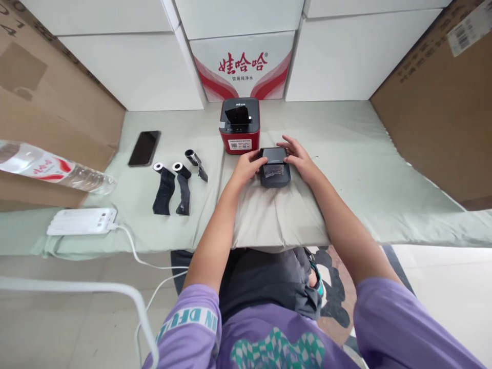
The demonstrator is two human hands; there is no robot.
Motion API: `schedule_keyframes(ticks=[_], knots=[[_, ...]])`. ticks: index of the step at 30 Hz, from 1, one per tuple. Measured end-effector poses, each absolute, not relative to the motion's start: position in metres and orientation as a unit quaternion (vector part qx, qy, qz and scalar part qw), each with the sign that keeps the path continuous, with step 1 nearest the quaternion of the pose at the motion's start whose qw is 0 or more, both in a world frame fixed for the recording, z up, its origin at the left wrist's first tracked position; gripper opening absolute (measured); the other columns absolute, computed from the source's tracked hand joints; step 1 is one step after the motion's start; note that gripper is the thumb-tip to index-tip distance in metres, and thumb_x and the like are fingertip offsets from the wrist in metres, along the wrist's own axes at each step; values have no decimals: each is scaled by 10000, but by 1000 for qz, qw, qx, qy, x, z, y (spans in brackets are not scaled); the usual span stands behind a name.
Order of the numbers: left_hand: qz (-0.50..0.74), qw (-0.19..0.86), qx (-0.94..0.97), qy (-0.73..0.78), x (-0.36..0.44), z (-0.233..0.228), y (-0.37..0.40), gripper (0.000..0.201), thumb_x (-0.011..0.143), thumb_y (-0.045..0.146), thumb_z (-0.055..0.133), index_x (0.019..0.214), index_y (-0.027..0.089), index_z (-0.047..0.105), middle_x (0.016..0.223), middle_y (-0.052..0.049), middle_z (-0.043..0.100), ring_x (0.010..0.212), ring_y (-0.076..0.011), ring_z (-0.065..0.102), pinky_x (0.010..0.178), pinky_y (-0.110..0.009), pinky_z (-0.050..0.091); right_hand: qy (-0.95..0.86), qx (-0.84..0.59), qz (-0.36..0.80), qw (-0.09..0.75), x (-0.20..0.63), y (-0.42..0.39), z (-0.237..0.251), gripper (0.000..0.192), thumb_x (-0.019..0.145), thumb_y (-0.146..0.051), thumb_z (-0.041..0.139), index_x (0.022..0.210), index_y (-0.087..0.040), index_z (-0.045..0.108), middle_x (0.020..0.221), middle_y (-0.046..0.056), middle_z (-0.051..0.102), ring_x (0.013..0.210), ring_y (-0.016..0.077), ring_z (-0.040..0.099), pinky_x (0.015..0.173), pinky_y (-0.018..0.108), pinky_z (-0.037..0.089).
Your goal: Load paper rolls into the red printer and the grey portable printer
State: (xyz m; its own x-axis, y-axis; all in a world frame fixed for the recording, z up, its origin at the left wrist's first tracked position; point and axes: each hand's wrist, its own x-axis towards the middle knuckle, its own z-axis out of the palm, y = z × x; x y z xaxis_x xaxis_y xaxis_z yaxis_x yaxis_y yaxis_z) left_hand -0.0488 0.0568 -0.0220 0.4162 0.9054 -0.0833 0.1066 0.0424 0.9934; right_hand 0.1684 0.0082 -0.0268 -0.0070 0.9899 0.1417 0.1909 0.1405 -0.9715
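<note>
Purple sleeves at the bottom lead up to both hands, left hand (249, 165) and right hand (299, 158), grasping a small black printer (274, 172) at centre frame, steadying it on the tabletop (346, 154) before the red printer (240, 125).

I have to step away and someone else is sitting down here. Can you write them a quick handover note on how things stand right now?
Left hand and right hand both grip the small black printer on the beige pad, paper showing at its slot.
Red printer stands just behind it, lid open.
Three black rolls lie left of the pad, partly unwound; phone beyond them.
Done: nothing certain. Left: the rolls remain outside both printers.
</note>
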Motion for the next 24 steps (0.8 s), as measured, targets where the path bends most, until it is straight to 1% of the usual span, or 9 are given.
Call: schedule_keyframes(ticks=[2, 3, 6, 9, 14, 17, 21, 23, 24], knots=[[314, 607, 583, 440, -50, -11, 51, 516, 869, 276, 751, 1353, 111, 677, 826, -60, 706, 577, -109, 541, 536, -237, 396, -582, -510, 418, 475, 170, 8, -27, 822, 727, -294, 657, 1522, -356, 458, 1542, 43, 554, 1361, 315, 542, 1238, 586, 394], [306, 610, 578, 447, -51, -5, 49, 534, 868, 248, 744, 1375, 104, 660, 825, -56, 697, 569, -92, 515, 517, -219, 354, -584, -510, 421, 471, 170, 7, -27, 837, 733, -292, 656, 1539, -356, 439, 1570, 44, 525, 1362, 317, 536, 1234, 587, 395], [293, 613, 572, 460, -50, 6, 44, 585, 869, 200, 719, 1433, 89, 609, 899, -76, 700, 579, -74, 489, 502, -207, 287, -588, -505, 430, 463, 172, 8, -28, 877, 742, -298, 670, 1571, -367, 391, 1633, 39, 449, 1342, 316, 532, 1216, 585, 410], [287, 611, 571, 468, -50, 8, 43, 623, 866, 184, 704, 1469, 94, 579, 970, -92, 706, 590, -73, 480, 514, -210, 287, -594, -497, 440, 455, 173, 10, -30, 917, 740, -313, 689, 1591, -387, 354, 1668, 30, 392, 1321, 314, 532, 1193, 582, 434], [274, 620, 573, 461, -51, 6, 46, 653, 841, 211, 727, 1475, 133, 586, 1043, -97, 717, 638, -89, 513, 583, -218, 355, -608, -476, 450, 448, 174, 11, -29, 965, 742, -327, 696, 1620, -416, 304, 1668, 26, 363, 1289, 302, 535, 1156, 572, 469], [267, 625, 574, 457, -52, 11, 47, 646, 845, 204, 721, 1472, 127, 589, 1005, -89, 715, 635, -90, 509, 588, -221, 351, -606, -472, 456, 450, 174, 12, -27, 1018, 724, -309, 694, 1641, -420, 267, 1646, 38, 368, 1226, 282, 562, 1123, 545, 501], [266, 626, 570, 460, -52, 15, 46, 656, 853, 172, 715, 1488, 93, 570, 909, -65, 696, 579, -71, 459, 541, -218, 294, -594, -469, 466, 458, 174, 12, -25, 1084, 697, -283, 691, 1662, -424, 215, 1606, 51, 386, 1138, 254, 589, 1069, 511, 541], [265, 631, 567, 458, -53, 13, 46, 680, 855, 180, 725, 1507, 93, 554, 873, -57, 692, 568, -72, 456, 527, -216, 276, -590, -472, 466, 461, 174, 11, -26, 1083, 697, -279, 691, 1662, -421, 221, 1586, 56, 400, 1138, 251, 591, 1082, 515, 533], [269, 634, 566, 454, -54, 11, 46, 687, 855, 189, 731, 1511, 95, 552, 886, -62, 699, 572, -72, 461, 523, -213, 273, -587, -474, 465, 463, 173, 11, -26, 1069, 701, -280, 691, 1658, -416, 236, 1577, 58, 409, 1149, 253, 591, 1102, 523, 520]])
